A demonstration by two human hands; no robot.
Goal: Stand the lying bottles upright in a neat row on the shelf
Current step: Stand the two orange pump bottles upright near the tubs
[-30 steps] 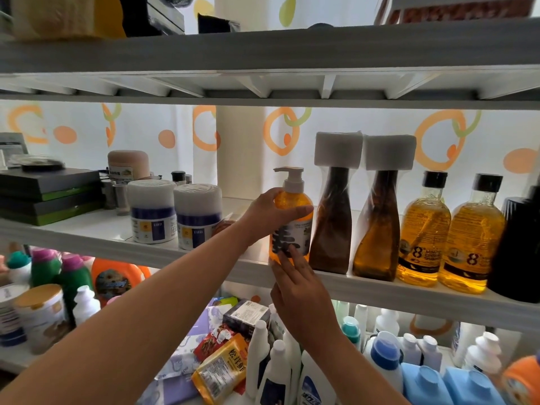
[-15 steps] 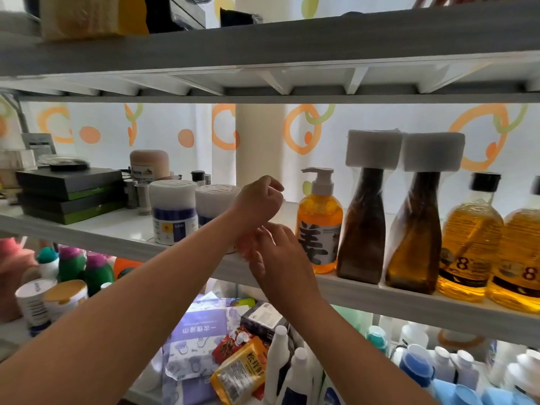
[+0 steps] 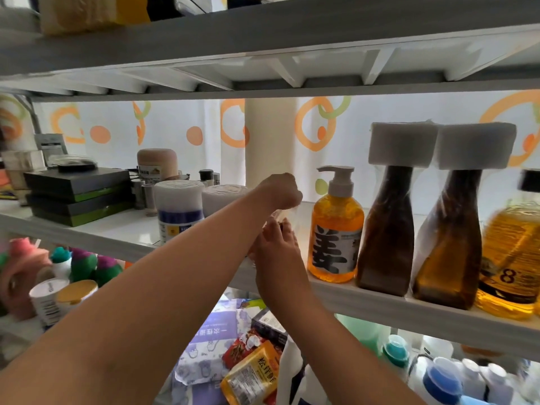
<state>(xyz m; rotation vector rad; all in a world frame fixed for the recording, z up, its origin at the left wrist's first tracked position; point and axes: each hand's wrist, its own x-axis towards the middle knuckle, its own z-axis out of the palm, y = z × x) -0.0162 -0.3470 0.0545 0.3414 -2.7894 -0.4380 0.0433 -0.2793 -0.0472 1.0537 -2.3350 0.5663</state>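
Meeting at the shelf (image 3: 380, 296) edge, both hands are on a pale bottle (image 3: 280, 214) that is mostly hidden between them. It sits just under the left hand (image 3: 279, 190), whose fingers (image 3: 289, 197) are curled down over it. It is also just above the right hand (image 3: 276, 258), whose fingers (image 3: 282, 229) reach up and touch it. Whether either hand truly grips it cannot be told. So little of it shows that its long axis and the way its cap points cannot be read, though the stacked hands hint at near-upright. A bare slot lies just right of the fingers, beside the upright pump bottle (image 3: 336, 229), with the brown bottles (image 3: 385, 235) beyond. White jars (image 3: 179, 211) stand left of the fingers. The coming move is probably a short shift rightward, base down.
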